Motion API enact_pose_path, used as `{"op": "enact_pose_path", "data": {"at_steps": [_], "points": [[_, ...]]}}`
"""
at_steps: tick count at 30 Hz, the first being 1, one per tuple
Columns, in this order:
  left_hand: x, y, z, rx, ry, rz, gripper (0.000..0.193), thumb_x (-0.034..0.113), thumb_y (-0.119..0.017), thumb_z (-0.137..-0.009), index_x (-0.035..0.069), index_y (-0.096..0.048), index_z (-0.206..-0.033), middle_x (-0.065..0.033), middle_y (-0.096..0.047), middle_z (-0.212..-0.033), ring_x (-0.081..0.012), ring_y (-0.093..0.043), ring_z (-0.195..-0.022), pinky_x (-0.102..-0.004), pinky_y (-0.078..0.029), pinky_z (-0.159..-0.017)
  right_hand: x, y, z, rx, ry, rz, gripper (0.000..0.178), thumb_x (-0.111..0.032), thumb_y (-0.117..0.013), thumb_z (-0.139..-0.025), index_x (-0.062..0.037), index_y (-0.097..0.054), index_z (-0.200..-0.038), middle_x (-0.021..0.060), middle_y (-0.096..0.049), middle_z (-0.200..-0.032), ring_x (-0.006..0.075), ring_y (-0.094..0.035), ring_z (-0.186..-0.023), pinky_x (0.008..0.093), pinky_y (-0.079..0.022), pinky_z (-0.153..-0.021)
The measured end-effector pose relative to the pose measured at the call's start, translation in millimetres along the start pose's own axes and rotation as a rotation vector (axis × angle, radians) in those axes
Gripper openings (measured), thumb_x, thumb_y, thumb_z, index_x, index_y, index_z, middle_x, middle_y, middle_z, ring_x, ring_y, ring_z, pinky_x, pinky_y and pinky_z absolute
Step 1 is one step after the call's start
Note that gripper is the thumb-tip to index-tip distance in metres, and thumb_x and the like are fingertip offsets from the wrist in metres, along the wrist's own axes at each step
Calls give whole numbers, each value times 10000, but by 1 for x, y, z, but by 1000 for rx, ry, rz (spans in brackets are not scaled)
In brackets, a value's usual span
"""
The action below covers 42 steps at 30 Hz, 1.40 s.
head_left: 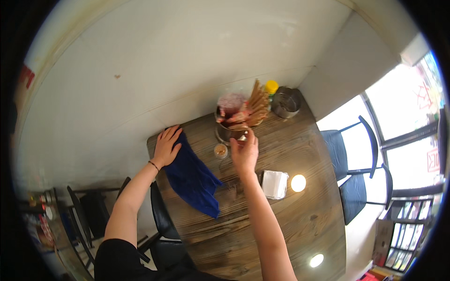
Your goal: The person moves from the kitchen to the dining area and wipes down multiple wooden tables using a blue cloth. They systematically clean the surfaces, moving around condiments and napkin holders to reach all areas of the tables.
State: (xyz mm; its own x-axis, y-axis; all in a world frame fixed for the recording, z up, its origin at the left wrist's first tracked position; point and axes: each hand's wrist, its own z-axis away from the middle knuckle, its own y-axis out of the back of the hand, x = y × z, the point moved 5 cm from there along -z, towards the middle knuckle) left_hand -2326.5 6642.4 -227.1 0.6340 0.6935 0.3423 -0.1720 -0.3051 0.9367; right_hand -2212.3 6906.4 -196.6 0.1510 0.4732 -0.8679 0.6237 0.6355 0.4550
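My left hand lies flat with spread fingers on a dark blue cloth, near the table's far left corner. The cloth is rumpled and stretches toward the table's middle. My right hand has its thumb and fingers curled at the near right side of a round metal container; the exact contact is partly hidden. That container holds red-and-white packets and a fan of brown wooden chopsticks. Just in front of it stands a small clear jar with something brownish in it.
Behind the chopsticks is a bottle with a yellow cap, beside a round metal bowl. A white packet of tissues lies on the wooden table. A wall borders the far edge. Dark chairs stand at both sides.
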Motion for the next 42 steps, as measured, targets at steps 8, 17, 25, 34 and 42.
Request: {"op": "enact_pose_path", "data": {"at_steps": [8, 17, 25, 34, 42], "points": [[21, -11, 41, 252, 455, -238, 571, 280, -495, -882, 74, -367, -1400, -163, -313, -1467, -352, -234, -1371, -548, -154, -1094, -23, 7, 2, -195, 83, 148, 651, -218, -718, -761, 2, -418, -1295, 174, -533, -1205, 308, -623, -913, 393, -507, -762], [228, -77, 155, -268, 164, -86, 639, 292, -557, -793, -103, -425, -1278, -303, -226, -1456, -467, -139, -1372, -626, -73, -1068, 18, 148, 116, 342, -80, 493, 1169, -484, -843, -551, 21, -223, -1405, 292, -259, -1425, 443, -288, -1299, 519, -260, -1035], [273, -90, 44, -250, -254, 59, 698, 227, -578, -762, -22, -358, -1375, -219, -234, -1484, -367, -178, -1392, -516, -141, -1113, 70, 138, 113, 201, -124, 528, 1002, -245, -811, -608, 7, -245, -1396, 253, -351, -1380, 413, -368, -1238, 489, -294, -1016], [298, -121, -138, 150, -223, 89, 603, 318, -567, -823, 40, -431, -1341, -135, -384, -1426, -301, -292, -1351, -495, -202, -1101, 86, 207, 117, 457, -187, 414, 1052, -189, -826, -619, 31, -188, -1426, 250, -426, -1281, 393, -419, -1179, 472, -327, -1005], [297, -120, -80, 292, 239, -53, 683, 379, -534, -854, -44, -349, -1359, -264, -298, -1441, -410, -237, -1356, -552, -150, -1094, 73, 237, 153, 496, -217, 297, 1072, -173, -830, -631, 29, -148, -1433, 241, -371, -1327, 393, -364, -1237, 477, -299, -1038]]}}
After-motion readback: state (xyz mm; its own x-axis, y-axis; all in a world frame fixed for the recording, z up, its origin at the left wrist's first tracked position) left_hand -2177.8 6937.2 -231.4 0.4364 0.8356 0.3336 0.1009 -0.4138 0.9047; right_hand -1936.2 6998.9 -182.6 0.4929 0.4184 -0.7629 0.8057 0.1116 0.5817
